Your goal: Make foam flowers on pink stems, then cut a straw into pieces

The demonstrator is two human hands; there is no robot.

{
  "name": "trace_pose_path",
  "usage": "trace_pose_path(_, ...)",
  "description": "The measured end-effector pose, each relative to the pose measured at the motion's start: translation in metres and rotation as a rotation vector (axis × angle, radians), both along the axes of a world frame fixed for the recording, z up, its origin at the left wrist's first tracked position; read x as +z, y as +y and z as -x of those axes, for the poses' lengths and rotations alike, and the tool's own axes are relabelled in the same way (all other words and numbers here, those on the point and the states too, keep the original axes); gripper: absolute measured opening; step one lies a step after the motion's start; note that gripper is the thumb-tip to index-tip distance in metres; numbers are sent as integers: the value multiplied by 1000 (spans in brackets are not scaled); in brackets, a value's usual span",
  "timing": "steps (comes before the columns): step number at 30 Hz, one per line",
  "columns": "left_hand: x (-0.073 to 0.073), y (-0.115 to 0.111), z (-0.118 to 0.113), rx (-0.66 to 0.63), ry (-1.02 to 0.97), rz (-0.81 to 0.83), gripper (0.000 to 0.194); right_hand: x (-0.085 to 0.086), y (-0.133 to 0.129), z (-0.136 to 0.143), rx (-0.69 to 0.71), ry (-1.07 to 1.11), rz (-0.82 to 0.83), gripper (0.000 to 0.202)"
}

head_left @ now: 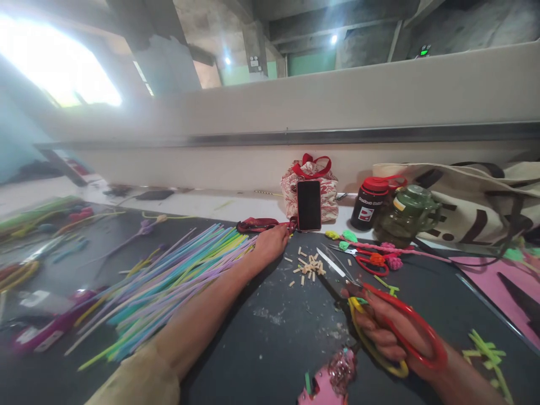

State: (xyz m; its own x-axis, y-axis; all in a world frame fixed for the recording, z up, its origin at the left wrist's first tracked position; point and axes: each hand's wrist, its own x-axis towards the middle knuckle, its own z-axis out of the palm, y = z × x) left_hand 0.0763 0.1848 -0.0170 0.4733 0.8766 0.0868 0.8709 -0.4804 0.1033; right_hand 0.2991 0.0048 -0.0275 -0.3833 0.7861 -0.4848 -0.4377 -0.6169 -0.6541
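Observation:
My right hand (382, 329) is wrapped around a pair of scissors (331, 262) with red and yellow handle loops, its blades parted and pointing away from me. Beyond the blade tips lies a small pile of short pale pieces (311, 266). My left hand (273, 243) reaches to the back of the dark mat, at the end of a dark red patterned strap (260, 224) and just left of a phone (309, 205). Its fingers are bent together, and what they hold, if anything, is hidden. Many pastel fuzzy stems (177, 287) lie under and beside my left forearm.
Against the back panel stand a red-and-white drawstring bag (289, 188), a black bottle (368, 205), a green jug (407, 216) and a canvas bag (472, 208). Red-handled scissors (371, 263) lie among pompom flowers (394, 256). A pink glittery item (331, 377) lies near the front.

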Motion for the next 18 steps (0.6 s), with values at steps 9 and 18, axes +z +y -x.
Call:
trace_pose_path(9,-19,2,-33,61,17,-5,34,0,0,-2,-34,6,11,24)
trace_pose_path(18,-27,8,-42,140,54,30,35,-3,1,-3,-29,62,7,25)
